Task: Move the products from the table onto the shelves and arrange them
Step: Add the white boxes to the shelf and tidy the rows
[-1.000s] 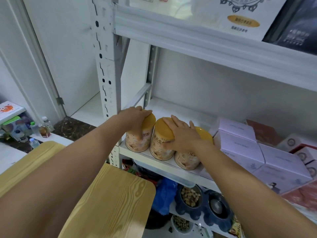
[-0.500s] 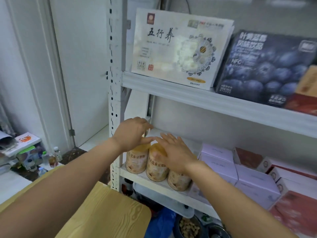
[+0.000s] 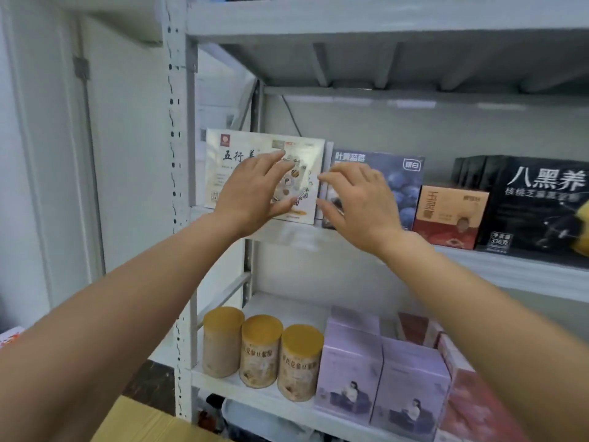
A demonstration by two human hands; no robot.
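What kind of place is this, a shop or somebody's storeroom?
Likely a small shop or its stockroom: a white metal rack carries retail-packaged goods facing outward, like the blueberry box, three matching yellow-lidded canisters in a row, and identical lavender boxes.

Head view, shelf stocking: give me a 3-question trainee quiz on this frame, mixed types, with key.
1. Multiple choice: how many yellow-lidded cans stand on the lower shelf? A two, B three, C five.
2. True or false: the left hand and right hand are both raised to the level of the white box, well above the cans.
3. Fill in: the blue box just right of the white box pictures ____.
Key: 1 B; 2 true; 3 blueberries.
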